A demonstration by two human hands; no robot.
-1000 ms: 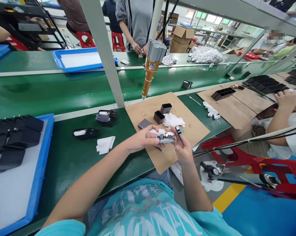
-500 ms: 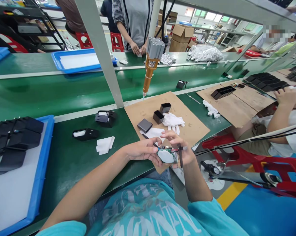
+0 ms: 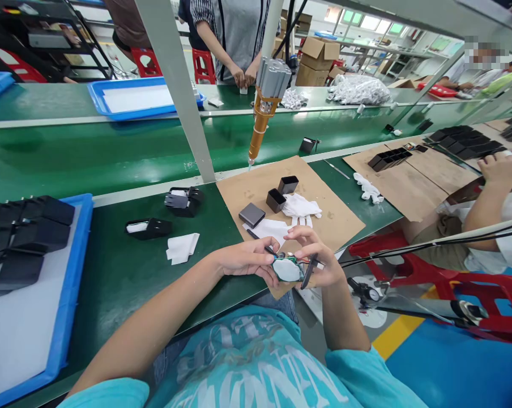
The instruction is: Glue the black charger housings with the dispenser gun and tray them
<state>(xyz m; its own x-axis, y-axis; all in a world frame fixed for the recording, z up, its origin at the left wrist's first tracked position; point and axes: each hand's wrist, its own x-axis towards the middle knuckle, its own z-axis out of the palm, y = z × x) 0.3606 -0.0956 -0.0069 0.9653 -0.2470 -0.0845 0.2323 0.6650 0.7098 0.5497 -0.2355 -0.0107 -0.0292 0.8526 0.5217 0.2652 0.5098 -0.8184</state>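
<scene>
Being pinched: circuit board (left grip), black strip (right grip) | seemingly unfinished, uncased | boxes left open

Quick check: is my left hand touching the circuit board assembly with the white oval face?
Touching. In the head view, the left hand has its thumb and fingertips against the left end of the circuit board assembly.

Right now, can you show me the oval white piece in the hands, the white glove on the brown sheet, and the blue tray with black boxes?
Oval white piece [image 3: 286, 270]: head view, middle of its face.
White glove [image 3: 301, 207]: head view, its crumpled middle.
Blue tray [image 3: 76, 255]: head view, its right-hand rim.
</scene>
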